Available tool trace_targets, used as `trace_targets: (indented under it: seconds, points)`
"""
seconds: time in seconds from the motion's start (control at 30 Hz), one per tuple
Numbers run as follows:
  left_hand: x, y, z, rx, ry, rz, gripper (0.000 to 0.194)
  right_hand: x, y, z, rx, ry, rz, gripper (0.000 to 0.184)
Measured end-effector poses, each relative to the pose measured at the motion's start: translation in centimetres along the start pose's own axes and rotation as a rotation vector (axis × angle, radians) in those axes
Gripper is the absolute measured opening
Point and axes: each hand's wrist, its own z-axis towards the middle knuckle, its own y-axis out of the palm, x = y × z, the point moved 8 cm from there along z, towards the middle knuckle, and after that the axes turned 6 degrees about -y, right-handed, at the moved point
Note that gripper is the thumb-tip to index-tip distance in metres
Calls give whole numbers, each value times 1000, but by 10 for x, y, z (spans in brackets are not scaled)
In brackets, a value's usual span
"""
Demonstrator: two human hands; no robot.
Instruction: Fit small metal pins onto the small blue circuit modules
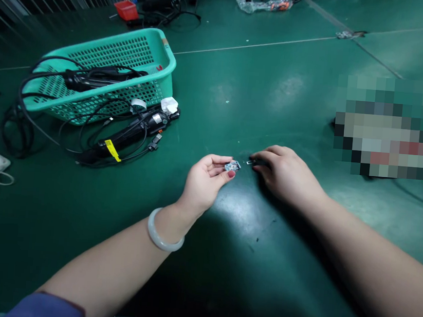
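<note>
Between thumb and fingers of my left hand is a small flat piece with a white and silvery pattern, too small to name. My right hand is closed on a small dark piece with a bright metal tip, which points toward the left hand. Most of that dark piece is hidden by the fingers. A narrow gap separates the two pieces, just above the green table. Tiny dark bits lie on the surface below the right hand.
A turquoise plastic basket with black cabled devices stands at the left. Before it lies a black handheld device with a yellow tag and loose cables. At the back are a red tray and a plastic-wrapped item. A blurred-out object is at right.
</note>
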Motion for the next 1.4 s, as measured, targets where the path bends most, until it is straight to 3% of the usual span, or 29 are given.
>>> trace_targets:
  seconds: [0.33,0.53,0.67,0.83,0.93,1.07,1.4]
  points:
    - [2,2,-1,-6,-8,-7,26,-13,4,0,-45,-14,22,19]
    - [1,1,-1,-17,-3,-13,25,-16,-1,-3,-95,26,22,43]
    - [0,2,-1,-19,-4,-10,25,-11,-2,0,-25,-50,142,20]
    - [2,2,-1,-16,1,-7,26,-15,9,1,-71,-158,192,31]
    - [1,2,-1,-18,-5,-10,26,-23,10,2,-80,-221,183,28]
    - [2,2,-1,-18,-1,-10,27,-19,10,3,-102,-164,165,15]
    - [1,3,1,-15,5,-4,25,-13,13,-1,-99,-150,75,17]
